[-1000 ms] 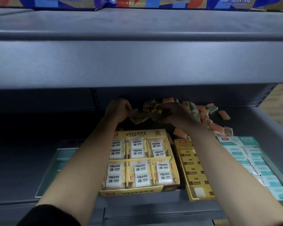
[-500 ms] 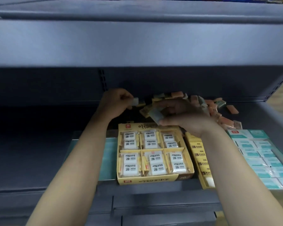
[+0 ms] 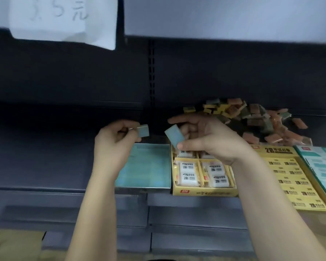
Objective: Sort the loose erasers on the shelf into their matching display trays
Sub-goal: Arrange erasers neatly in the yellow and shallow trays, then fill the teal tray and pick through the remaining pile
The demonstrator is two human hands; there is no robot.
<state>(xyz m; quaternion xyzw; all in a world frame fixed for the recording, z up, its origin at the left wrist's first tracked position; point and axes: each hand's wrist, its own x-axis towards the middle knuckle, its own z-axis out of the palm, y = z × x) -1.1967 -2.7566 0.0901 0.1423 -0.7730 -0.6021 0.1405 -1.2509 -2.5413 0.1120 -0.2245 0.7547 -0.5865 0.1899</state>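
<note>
My left hand pinches a small grey-green eraser above the back edge of an empty teal tray. My right hand holds a larger pale blue-green eraser between thumb and fingers, over the back of the yellow tray of white 2B erasers. A heap of loose erasers, orange, green and yellow, lies at the back of the shelf behind my right hand.
A flat yellow 2B tray and a white-and-teal tray stand to the right. The upper shelf edge hangs overhead with a white paper price sign. Grey shelf lips run below the trays.
Both hands have drawn back from the heap, each with an eraser, and now hover over the trays. The view has dropped and shifted, so the teal tray shows fully.
</note>
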